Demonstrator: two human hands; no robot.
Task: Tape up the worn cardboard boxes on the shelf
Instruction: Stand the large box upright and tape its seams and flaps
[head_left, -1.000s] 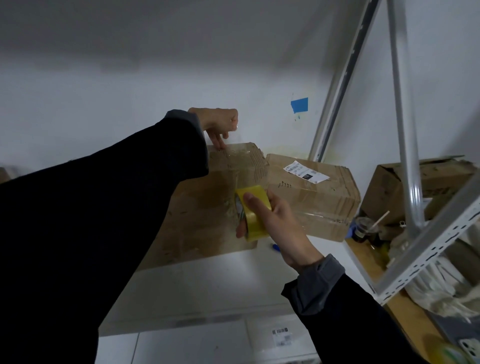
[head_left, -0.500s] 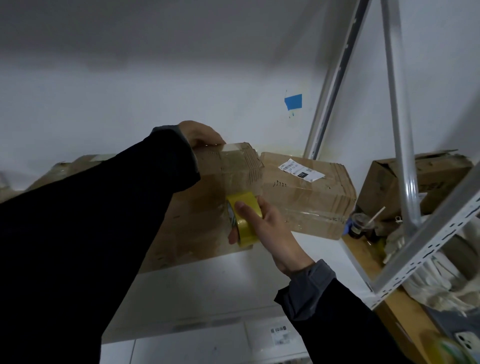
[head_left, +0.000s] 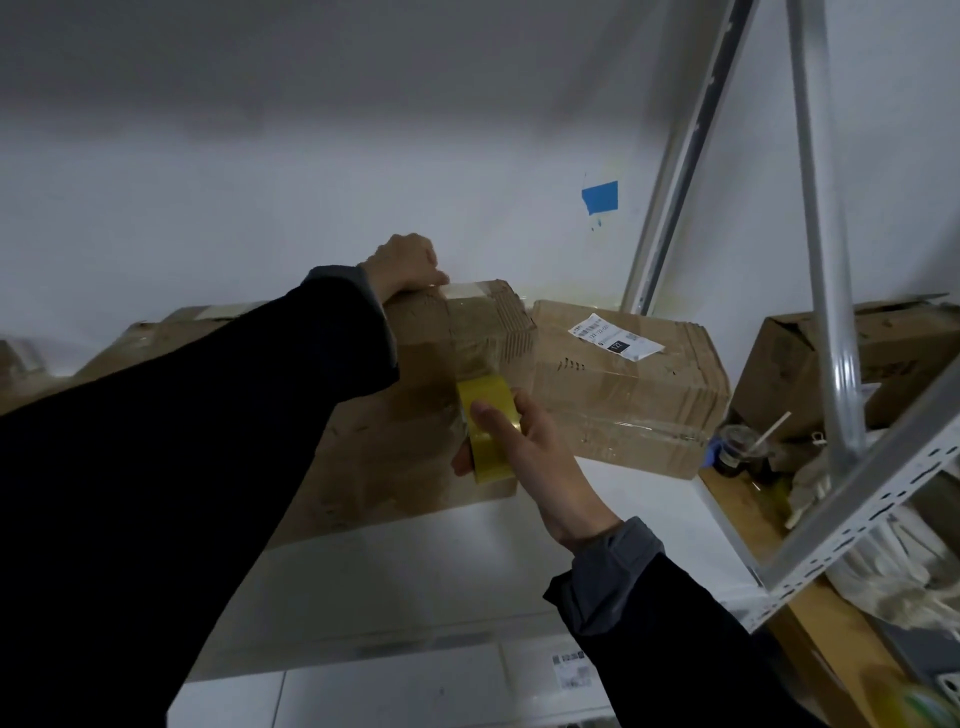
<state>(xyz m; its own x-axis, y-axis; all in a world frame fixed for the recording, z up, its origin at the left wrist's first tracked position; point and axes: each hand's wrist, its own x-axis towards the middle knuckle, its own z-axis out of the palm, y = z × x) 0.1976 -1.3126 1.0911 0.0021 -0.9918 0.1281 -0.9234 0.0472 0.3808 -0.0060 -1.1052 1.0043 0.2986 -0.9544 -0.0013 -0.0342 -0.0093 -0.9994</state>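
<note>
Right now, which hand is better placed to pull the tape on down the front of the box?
Right. The right hand grips the yellow tape roll against the front of the box, while the left hand presses the tape end at its top edge.

My left hand (head_left: 408, 265) presses on the top edge of the cardboard box (head_left: 426, 395) at twelve o'clock. My right hand (head_left: 524, 447) grips the yellow tape roll (head_left: 485, 423) against its front face. A labelled second box (head_left: 623, 395) sits at two o'clock.
</note>
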